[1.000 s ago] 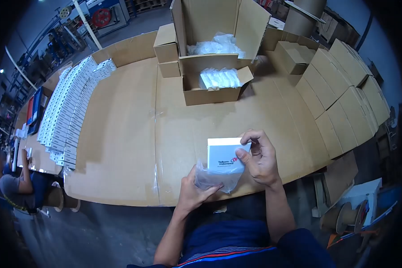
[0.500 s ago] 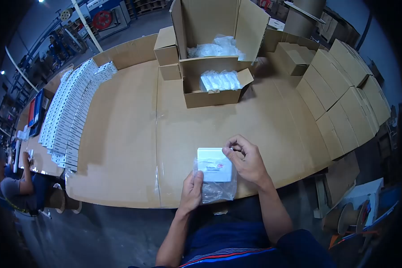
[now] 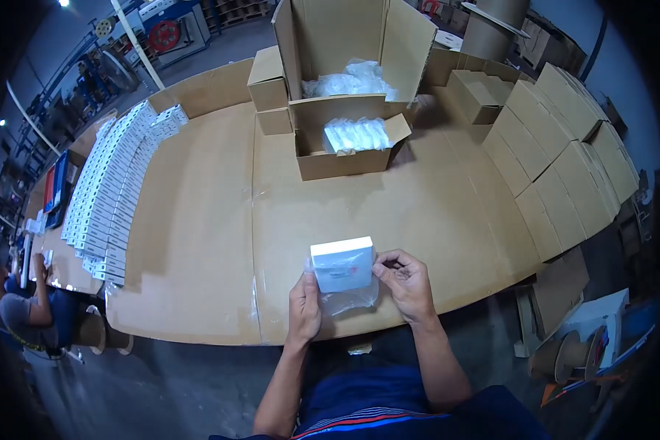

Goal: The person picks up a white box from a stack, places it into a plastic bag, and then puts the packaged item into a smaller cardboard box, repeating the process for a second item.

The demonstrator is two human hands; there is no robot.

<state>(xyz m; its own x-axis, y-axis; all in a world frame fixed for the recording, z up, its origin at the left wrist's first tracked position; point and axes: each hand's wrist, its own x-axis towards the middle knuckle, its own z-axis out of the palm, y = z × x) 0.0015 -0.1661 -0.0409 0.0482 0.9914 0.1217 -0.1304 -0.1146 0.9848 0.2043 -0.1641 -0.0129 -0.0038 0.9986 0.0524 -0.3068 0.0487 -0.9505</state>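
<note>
Over the table's near edge I hold a flat white box (image 3: 344,257), its lower part inside a clear plastic bag (image 3: 353,299) and its top edge tilted up. Faint printing with a red mark shows through the film. My left hand (image 3: 305,306) is closed on the box's left side through the bag, thumb in front. At the right side, my right hand (image 3: 409,287) pinches the bag's edge beside the box's corner. The bag's loose lower end hangs below the box.
An open carton (image 3: 345,166) with a row of bagged white boxes (image 3: 357,136) stands ahead. Behind it, a taller carton (image 3: 341,40) holds clear plastic bags. Stacked white boxes (image 3: 114,191) line the left, brown cartons (image 3: 565,169) the right. Another person (image 3: 26,308) sits far left.
The box has tilted, showing its top edge, and shifted slightly left. My right hand has moved from the box's top corner down to its right side. The bag covers more of it.
</note>
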